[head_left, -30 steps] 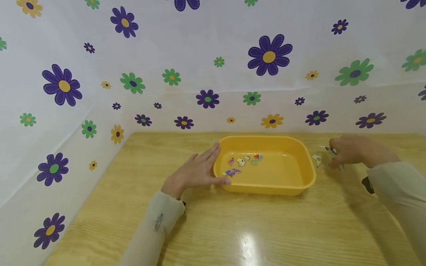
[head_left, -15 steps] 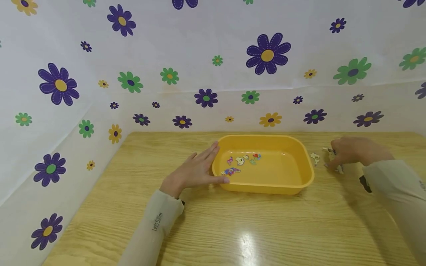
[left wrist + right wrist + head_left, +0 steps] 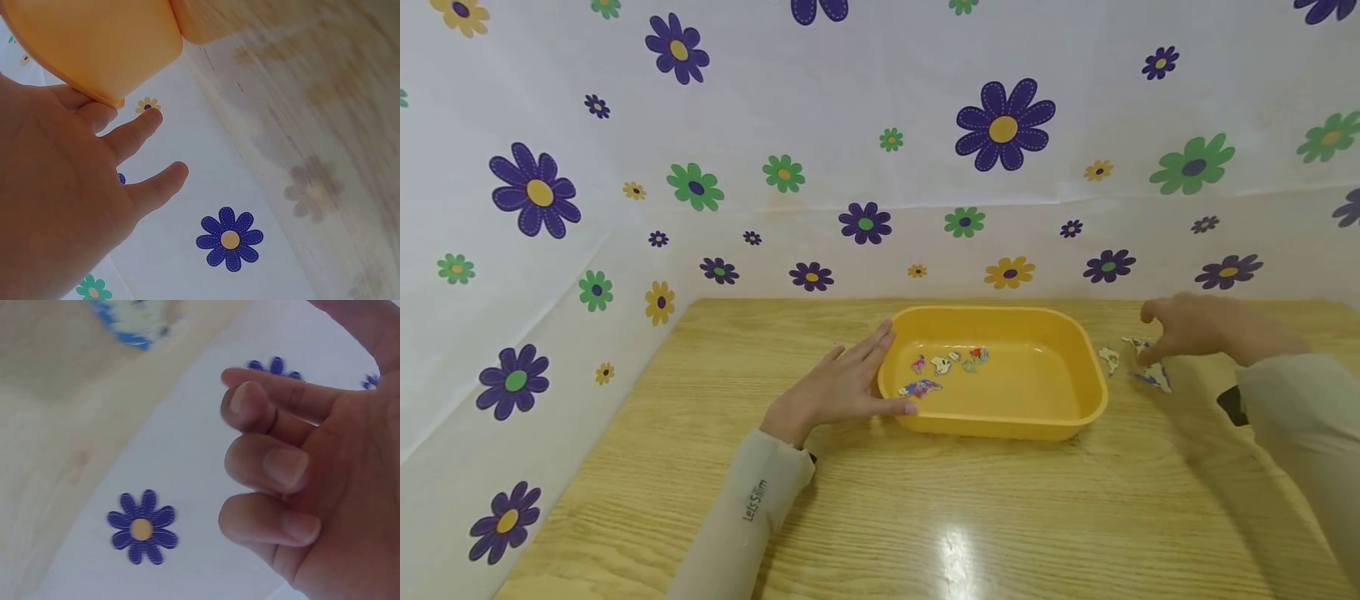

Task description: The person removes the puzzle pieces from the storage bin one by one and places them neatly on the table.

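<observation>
My left hand (image 3: 842,387) rests at the left end of a yellow plastic tub (image 3: 1015,417), fingers straight and spread, thumb lying over the front rim. In the left wrist view, its fingers touch the tub's edge. My right hand (image 3: 1198,329) hovers beyond the tub's right end, holding nothing; thumb and index finger stand apart, and the right wrist view shows the other fingers bent. Under it lies a flat pale cut-out piece with blue edges (image 3: 1152,377), its upper part overlapped by the thumb. A smaller pale cut-out (image 3: 1108,359) lies beside the tub.
Several small colourful cut-outs, among them a long blue-and-red one (image 3: 921,388) and a pale one (image 3: 942,365), lie in the tub's left half. The wooden table (image 3: 850,517) meets a white flower-printed sheet (image 3: 820,100) at the back and left.
My right hand has lifted and drawn back slightly from the pieces, its thumb and index finger spreading apart, and more of the blue-edged piece shows. The left hand stays at the tub.
</observation>
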